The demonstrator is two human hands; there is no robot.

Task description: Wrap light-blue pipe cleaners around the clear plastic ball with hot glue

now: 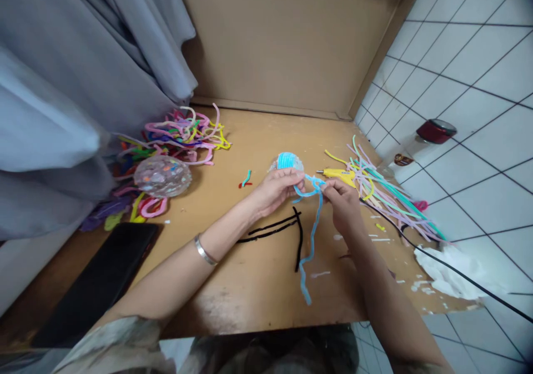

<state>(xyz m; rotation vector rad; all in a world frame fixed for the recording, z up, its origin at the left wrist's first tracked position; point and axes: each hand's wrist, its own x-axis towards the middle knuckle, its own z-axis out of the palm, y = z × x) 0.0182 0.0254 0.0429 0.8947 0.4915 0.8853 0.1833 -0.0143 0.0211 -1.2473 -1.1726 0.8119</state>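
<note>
A light-blue pipe cleaner (313,235) is stretched between my two hands above the table. Bent into loops at the top, it trails one long wavy end toward the front edge. My left hand (277,190) pinches the loop from the left, thumb and fingers together. On the right, the fingertips of my right hand (343,200) close on the looped part. Just behind my left hand sits a clear round piece with light-blue winding (287,161), its lower part hidden by the hand. Several black pipe cleaners (275,227) lie below the hands.
A yellow glue gun (339,175) with a black cord (453,277) lies beside straight pipe cleaners (391,196) at right. White tissue (449,271) and a red-capped bottle (435,132) are there too. At left are tangled pipe cleaners (183,135), a clear speckled ball (162,176) and a black phone (100,285).
</note>
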